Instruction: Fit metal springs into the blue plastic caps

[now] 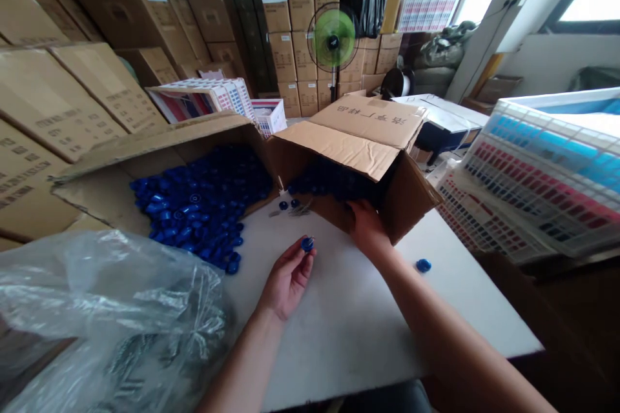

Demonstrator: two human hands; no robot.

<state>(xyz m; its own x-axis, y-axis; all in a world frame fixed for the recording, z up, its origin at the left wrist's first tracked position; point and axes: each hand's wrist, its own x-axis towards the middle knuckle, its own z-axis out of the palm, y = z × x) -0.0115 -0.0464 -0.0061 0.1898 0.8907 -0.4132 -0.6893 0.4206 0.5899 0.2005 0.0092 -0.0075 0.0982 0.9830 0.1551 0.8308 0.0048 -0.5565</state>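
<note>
My left hand (289, 276) is closed, pinching a small blue plastic cap (307, 244) with a thin metal piece standing in it. At the front of the right cardboard box (409, 203), my right hand (367, 222) reaches over the low edge; its fingertips are hidden, and whether they hold anything does not show. Dark blue parts (334, 179) lie inside that box under its flap. To the left, a tipped cardboard box (92, 201) spills many blue caps (194, 206) onto the white table (334, 342). Thin metal pieces (299, 210) lie between the boxes, beside two dark blue caps (283, 205).
A single blue cap (423, 265) sits on the table right of my right forearm. Clear plastic bagging (121, 297) covers the left front. Stacked plastic crates (547, 174) stand at the right, a green fan (334, 39) and piled cartons (285, 45) behind.
</note>
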